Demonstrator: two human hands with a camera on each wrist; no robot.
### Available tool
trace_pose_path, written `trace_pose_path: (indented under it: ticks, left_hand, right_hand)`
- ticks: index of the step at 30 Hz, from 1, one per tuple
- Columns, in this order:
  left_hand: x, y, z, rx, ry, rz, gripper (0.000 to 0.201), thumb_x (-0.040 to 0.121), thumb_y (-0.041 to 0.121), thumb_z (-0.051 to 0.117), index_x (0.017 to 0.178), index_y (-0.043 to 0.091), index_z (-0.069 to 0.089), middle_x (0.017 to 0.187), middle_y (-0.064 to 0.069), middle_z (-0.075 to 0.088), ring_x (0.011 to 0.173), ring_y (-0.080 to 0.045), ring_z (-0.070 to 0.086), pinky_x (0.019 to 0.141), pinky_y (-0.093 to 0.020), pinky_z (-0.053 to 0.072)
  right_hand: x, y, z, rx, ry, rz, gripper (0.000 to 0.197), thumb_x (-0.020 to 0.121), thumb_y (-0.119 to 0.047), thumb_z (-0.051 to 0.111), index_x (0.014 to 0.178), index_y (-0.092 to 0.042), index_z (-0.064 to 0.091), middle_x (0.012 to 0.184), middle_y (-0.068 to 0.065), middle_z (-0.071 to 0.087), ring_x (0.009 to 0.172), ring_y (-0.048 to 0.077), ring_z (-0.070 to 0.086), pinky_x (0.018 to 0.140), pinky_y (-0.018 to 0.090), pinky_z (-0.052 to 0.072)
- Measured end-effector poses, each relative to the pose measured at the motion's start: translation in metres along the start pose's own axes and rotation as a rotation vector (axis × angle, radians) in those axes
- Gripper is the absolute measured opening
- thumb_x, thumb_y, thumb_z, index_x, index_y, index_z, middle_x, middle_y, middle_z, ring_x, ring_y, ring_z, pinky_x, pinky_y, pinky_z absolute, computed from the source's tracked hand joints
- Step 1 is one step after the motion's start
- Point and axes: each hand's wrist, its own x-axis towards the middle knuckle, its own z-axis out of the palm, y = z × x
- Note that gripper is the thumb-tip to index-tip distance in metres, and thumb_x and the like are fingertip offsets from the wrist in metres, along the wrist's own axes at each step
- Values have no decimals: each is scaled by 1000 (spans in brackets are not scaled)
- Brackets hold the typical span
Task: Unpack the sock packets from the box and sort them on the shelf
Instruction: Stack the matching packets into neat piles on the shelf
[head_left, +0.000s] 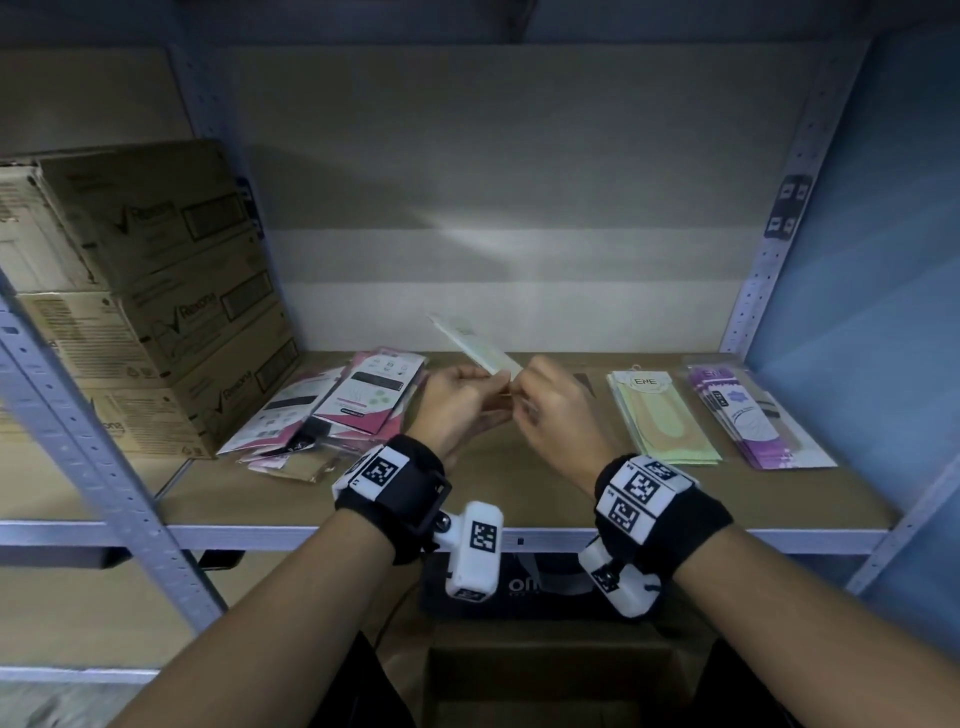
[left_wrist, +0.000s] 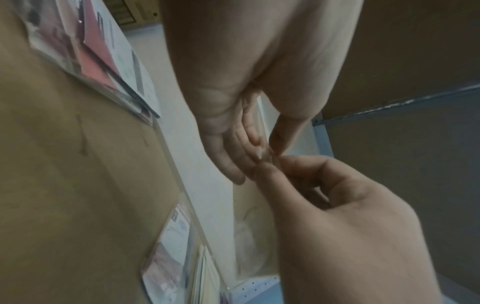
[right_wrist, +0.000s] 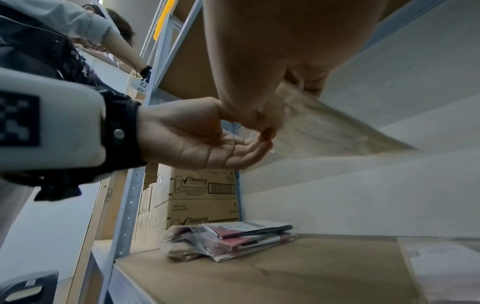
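Nearest the head camera, below the shelf edge, stands the open cardboard box (head_left: 550, 680), its inside too dark to tell what is left in it, so how much unpacking remains cannot be judged. Above it the brown shelf board (head_left: 519, 483) bears three groups, taken largest first: a loose, slumped heap of pink and white sock packets (head_left: 358, 405) at the left beside the stacked Rexona cartons (head_left: 171, 291), a squared pile of pale green packets (head_left: 665, 421) right of centre, and a purple pile (head_left: 753, 415) just beside that. Between the heaps, raised off the board, a single pale sock packet (head_left: 475, 345) tilts up and away, held only at its near end: the left hand (head_left: 457, 402) pinches it between thumb and fingers while the right hand (head_left: 556, 410) nips the same edge with its fingertips (left_wrist: 283, 161), apparently working at the flap or a tab, though what exactly is too small to tell. The main risk, I judge, is that slick film held by so small a pinch slips and drops, possibly off the front edge into the box. A hard pull could tear the thin wrapper. The pink heap looks unstable; a brush from the left wrist could slide it. Lastly, the pale colour invites missorting with the green pile.
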Motion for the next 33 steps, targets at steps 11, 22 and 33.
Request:
trace_pose_path:
  ticks: [11,22,33]
  left_hand:
    - [2,10,-29,69,73,40,18,89,2,60,107,3,58,97,-15,67,74,-18,65,61,-24,55]
    - [4,-4,-28,87,39,5,28,93,7,58,119,-2,58,112,-18,68,85,-24,66,85,-39,55]
    - [18,-24,12,115,77,49,26,89,7,63,115,4,64,112,-20,67,95,-32,68,88,-44,56]
  right_hand:
    - [-8,26,-25,252,34,533,25,86,-22,65,108,-12,62,102,-2,55,90,14,54,83,26,44]
    - [-17,33,-28,888,-105,883,7,86,-6,67,92,-5,66,86,12,60,58,16,55,53,27,50]
    - [-33,54,-45,831,-12,937,5,87,-5,64,86,-10,64,79,8,60,57,16,53,53,25,50]
